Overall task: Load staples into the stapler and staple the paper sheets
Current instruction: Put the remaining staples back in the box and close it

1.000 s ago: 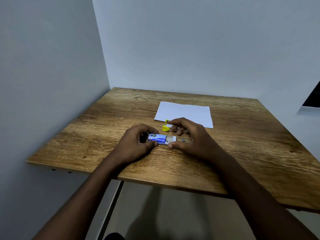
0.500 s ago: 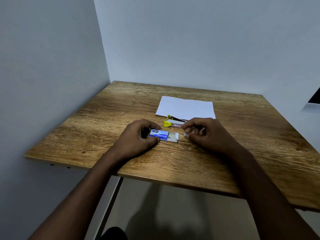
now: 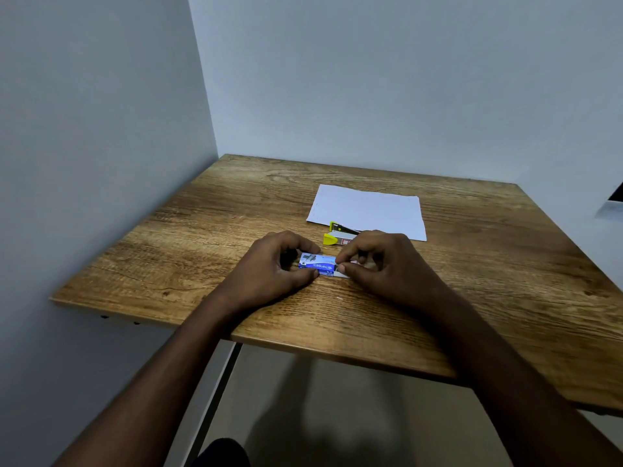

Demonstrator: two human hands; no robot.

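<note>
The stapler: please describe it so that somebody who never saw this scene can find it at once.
On the wooden table, find the white paper sheets near the far side. The stapler lies at their near edge, just beyond the two hands. It alone has a bright yellow end, unlike the blue staple box.

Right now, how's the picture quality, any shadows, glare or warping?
Head view: soft, dim light, no glare; the hands shade the staple box; a blurry shadow falls on the floor under the table; wide-angle warping bends the walls and stretches the forearms; box print is barely legible.
</note>
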